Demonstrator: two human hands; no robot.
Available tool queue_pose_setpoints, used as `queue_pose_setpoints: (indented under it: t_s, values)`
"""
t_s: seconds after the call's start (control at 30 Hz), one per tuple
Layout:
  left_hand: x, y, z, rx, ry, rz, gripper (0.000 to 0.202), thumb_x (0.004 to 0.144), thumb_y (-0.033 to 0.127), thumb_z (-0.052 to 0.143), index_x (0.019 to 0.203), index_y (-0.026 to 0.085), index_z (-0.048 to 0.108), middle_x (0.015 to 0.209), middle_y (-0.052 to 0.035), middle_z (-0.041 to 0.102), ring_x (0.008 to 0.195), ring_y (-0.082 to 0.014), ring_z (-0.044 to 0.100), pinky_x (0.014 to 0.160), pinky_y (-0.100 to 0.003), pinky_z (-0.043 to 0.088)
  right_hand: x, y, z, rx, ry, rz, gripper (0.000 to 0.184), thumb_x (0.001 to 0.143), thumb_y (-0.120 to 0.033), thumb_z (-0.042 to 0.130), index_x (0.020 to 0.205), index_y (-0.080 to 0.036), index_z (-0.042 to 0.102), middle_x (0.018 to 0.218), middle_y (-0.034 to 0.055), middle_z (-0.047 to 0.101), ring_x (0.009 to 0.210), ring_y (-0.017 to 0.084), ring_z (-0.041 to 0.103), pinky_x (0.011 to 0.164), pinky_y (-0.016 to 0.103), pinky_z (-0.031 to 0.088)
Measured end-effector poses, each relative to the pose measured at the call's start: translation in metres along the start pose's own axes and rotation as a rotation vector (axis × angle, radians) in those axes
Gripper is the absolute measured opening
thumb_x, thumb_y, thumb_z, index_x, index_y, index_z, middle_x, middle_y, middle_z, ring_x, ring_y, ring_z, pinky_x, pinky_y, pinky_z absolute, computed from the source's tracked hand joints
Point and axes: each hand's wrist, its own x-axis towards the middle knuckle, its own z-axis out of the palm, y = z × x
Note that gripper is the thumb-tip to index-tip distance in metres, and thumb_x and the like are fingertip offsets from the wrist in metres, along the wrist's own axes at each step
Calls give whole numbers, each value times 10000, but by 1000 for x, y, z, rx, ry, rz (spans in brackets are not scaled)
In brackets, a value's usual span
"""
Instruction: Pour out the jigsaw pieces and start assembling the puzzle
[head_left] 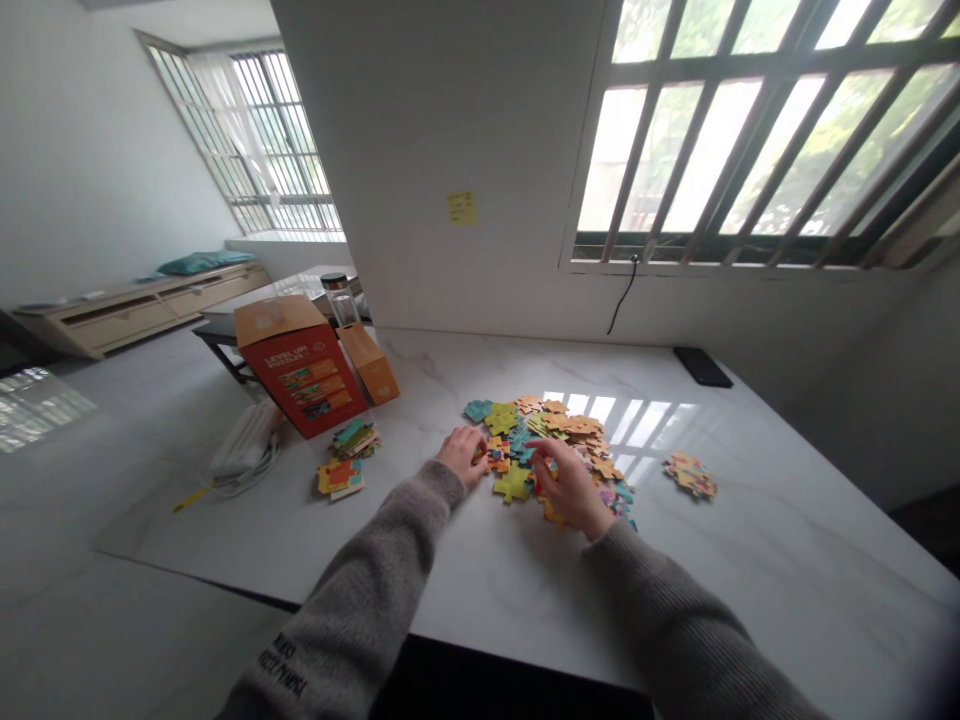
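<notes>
A heap of jigsaw puzzle pieces (574,425) in orange, green, teal and mixed colours lies on the marble-patterned table. My left hand (463,456) is at the heap's left edge, fingers curled around an orange patterned puzzle piece (496,456); its fingertips are partly hidden. Over the middle of the heap is my right hand (571,488), index finger stretched out and thumb apart, with nothing visible between them. Just below the fingers lies a yellow-green puzzle piece (512,484). Another green piece (500,417) rests behind my left hand.
Left of the heap sit two small piles of pieces (356,438) (341,478), a red puzzle box (311,375), an orange carton (369,362) and a white cabled power strip (244,445). A small stack of pieces (690,475) and a black phone (703,367) lie right.
</notes>
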Motion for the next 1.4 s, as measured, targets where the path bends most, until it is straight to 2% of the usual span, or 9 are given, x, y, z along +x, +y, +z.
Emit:
queue_pose_setpoints:
  t_s: [0.27,0.43,0.53,0.63,0.73,0.83,1.0,1.2,1.4]
  values:
    - [1,-3,-3,-23,-1,17,78,776,198,583,853,193,571,987,-82,594,980,-253,513,896,-399,433,53,34,14,-314,-143,-66,245,903,-159,477,1058,-218,657,1046,92,652,1024,245,554,910,380,404]
    - [1,-3,-2,-53,2,-3,97,782,190,578,878,189,591,1000,-76,593,993,-239,521,918,-381,428,79,41,16,-521,-193,-18,341,937,-292,488,1253,-197,575,1253,127,591,1140,276,503,989,418,345]
    - [1,-3,-1,-54,6,-8,102,792,194,574,891,191,601,1001,-72,595,996,-236,520,922,-376,421,85,45,12,-587,-231,-5,363,963,-296,421,1296,-211,540,1300,119,570,1184,267,482,1011,414,323]
    - [1,-3,-1,-56,8,-13,97,796,192,571,886,190,608,990,-72,598,988,-236,521,917,-375,417,92,55,6,-649,-255,98,392,959,-219,354,1306,-176,530,1280,143,582,1187,276,482,997,416,333]
    - [1,-4,0,-62,12,-13,92,796,197,576,879,189,613,991,-75,599,985,-239,521,910,-376,416,101,65,5,-661,-291,132,429,936,-198,371,1343,-164,504,1359,153,531,1234,282,452,1008,420,331]
    - [2,-5,1,-72,9,-5,102,785,196,587,883,193,614,993,-73,603,989,-242,521,907,-377,415,111,71,11,-644,-370,121,470,914,-231,431,1381,-223,473,1432,112,475,1279,264,422,1032,421,320]
    - [3,-8,3,-88,23,-6,121,782,191,585,899,191,614,1000,-71,609,983,-240,526,908,-376,415,121,70,18,-640,-460,158,353,883,-430,523,1186,-273,610,1227,102,601,1142,295,514,930,447,393]
    - [2,-5,0,-80,16,9,107,799,200,571,891,191,623,978,-67,621,972,-237,527,899,-368,416,113,57,16,-644,-401,142,278,876,-218,513,1133,-220,619,1125,143,635,1026,266,578,852,361,399]
    - [3,-5,-1,-93,14,2,123,792,186,571,896,184,637,971,-72,633,965,-238,541,894,-374,424,110,60,3,-556,-257,155,359,903,-149,413,1226,-214,556,921,83,705,835,197,626,780,293,407]
